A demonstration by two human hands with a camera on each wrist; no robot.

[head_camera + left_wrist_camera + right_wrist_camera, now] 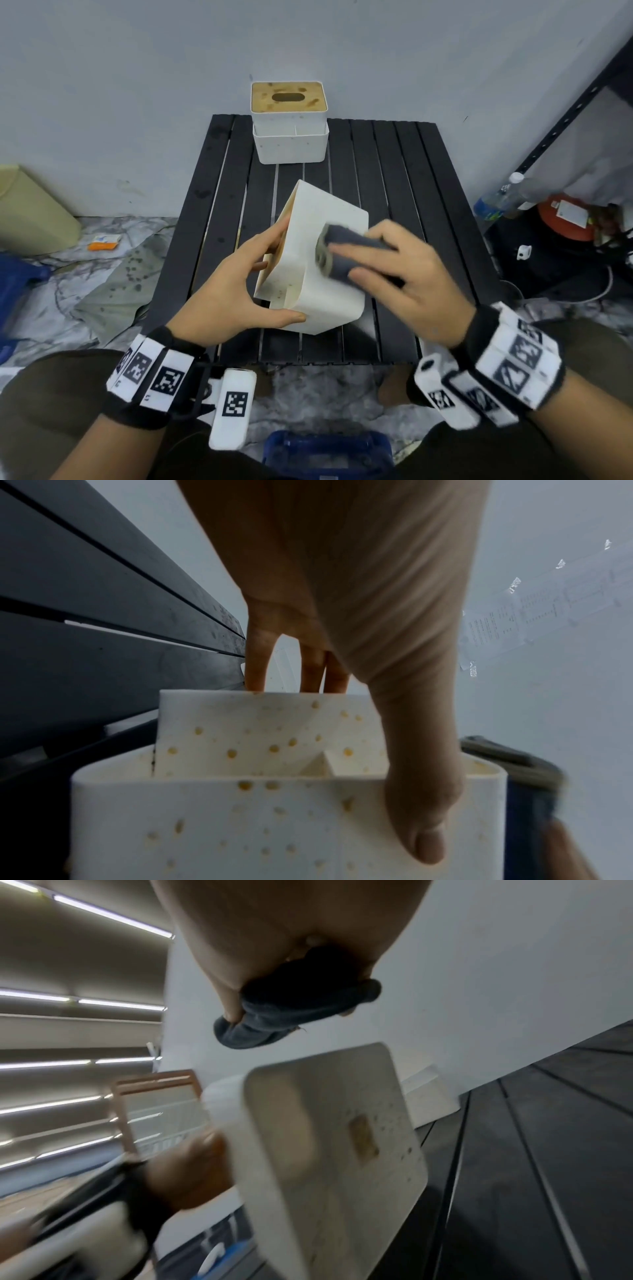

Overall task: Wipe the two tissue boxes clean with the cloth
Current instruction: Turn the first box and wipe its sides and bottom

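Observation:
A white tissue box (329, 274) lies tipped on its side at the middle of the black slatted table (428, 192), its wooden lid facing left. My left hand (239, 284) grips its near left end, thumb along the front edge and fingers over the lid. In the left wrist view the box (274, 818) shows yellow-brown spots under my thumb (421, 818). My right hand (394, 270) holds a wadded dark grey cloth (339, 253) against the box's upturned white side. The right wrist view shows the cloth (284, 1010) just above the spotted box (342, 1164). The second tissue box (289, 123) stands upright at the table's far edge.
A grey wall rises right behind the table. A black metal shelf (575, 113) stands at the right, with a plastic bottle (503, 198) and a red container (565, 219) on the floor. A beige bin (30, 212) and loose fabric lie at the left.

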